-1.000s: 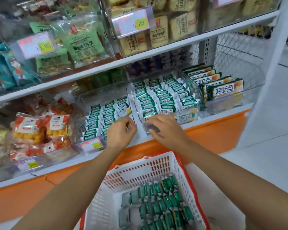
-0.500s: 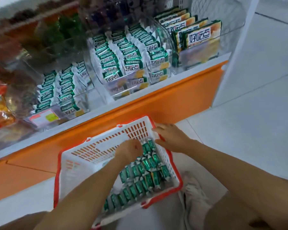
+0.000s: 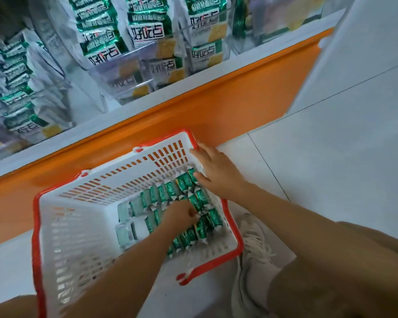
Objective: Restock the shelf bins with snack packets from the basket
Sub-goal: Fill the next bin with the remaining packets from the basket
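Reaching into the white basket point(image 3: 62, 226) on the floor, our left hand point(image 3: 182, 216) has its grip curled round green snack packets point(image 3: 170, 191); our right hand point(image 3: 217, 173) lies spread on the rim. Grabbing too many slippery packets could spill some

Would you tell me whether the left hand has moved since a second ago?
Yes. The left hand has dropped from the shelf bins, past the orange base, into the basket among the packets.
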`<state>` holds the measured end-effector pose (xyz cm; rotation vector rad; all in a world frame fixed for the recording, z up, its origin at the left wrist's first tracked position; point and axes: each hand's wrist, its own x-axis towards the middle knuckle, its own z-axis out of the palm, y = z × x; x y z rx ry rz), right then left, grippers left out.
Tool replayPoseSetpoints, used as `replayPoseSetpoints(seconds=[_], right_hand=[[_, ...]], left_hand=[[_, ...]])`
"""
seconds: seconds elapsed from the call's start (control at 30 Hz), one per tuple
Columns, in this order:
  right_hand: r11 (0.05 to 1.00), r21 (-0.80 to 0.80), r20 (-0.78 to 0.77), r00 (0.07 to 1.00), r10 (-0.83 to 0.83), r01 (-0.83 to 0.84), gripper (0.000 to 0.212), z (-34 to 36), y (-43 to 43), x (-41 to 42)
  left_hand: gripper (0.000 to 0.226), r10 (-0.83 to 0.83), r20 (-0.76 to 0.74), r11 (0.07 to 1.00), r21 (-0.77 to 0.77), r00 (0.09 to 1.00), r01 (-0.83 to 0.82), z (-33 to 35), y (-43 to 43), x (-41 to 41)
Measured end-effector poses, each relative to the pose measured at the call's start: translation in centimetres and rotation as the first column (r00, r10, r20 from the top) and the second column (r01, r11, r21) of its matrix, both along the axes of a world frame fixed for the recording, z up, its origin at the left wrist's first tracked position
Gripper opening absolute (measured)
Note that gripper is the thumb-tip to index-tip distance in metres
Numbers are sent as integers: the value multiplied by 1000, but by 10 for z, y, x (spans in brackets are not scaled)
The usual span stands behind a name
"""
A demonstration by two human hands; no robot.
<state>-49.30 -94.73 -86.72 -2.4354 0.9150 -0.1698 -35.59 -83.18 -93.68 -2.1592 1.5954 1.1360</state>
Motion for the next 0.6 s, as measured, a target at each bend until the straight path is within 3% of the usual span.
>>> replayPoseSetpoints(seconds=[0.1, 0.2, 0.3, 0.43, 0.5, 0.6], right_hand=[[1000, -2, 12, 1000, -7, 7, 58, 0, 1, 1], [1000, -20, 43, 999, 1, 0, 53, 3, 1, 0], [999, -36, 93, 995, 43, -40, 46, 9, 2, -1], [996, 65, 137, 989, 57, -66, 49, 29, 10, -1], [975, 211, 180, 983, 23, -61, 57, 40, 16, -1], [930, 354, 273, 962, 1, -102, 66, 51, 25, 4]], left_hand=[[14, 35, -22, 999, -37, 999, -36, -1, 3, 6], [16, 95, -134, 992, -72, 986, -106, 9, 1, 17], [20, 294, -326, 936, -89, 898, -339, 29, 2, 27], [17, 627, -604, 633, 27, 492, -774, 65, 2, 36], [17, 679, -665, 503, 113, 311, -857, 84, 2, 37], [17, 667, -736, 381, 205, 115, -901, 103, 2, 40]])
